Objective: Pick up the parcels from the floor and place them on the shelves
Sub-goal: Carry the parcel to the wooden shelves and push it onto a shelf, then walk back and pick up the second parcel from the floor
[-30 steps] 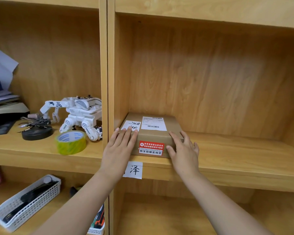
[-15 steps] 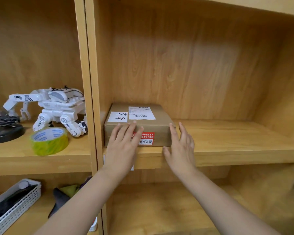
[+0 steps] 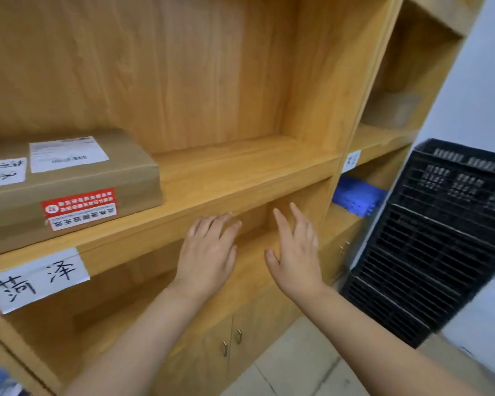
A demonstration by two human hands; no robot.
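Both hands have left the flat brown cardboard parcel (image 3: 69, 187), which lies on the light wooden shelf (image 3: 240, 178) at its left; left hand (image 3: 209, 250) and right hand (image 3: 295, 250) hover empty, fingers spread

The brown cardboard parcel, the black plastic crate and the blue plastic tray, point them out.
brown cardboard parcel (image 3: 77, 178), head view, top face
black plastic crate (image 3: 429, 247), head view, slatted side
blue plastic tray (image 3: 355, 195), head view, top surface
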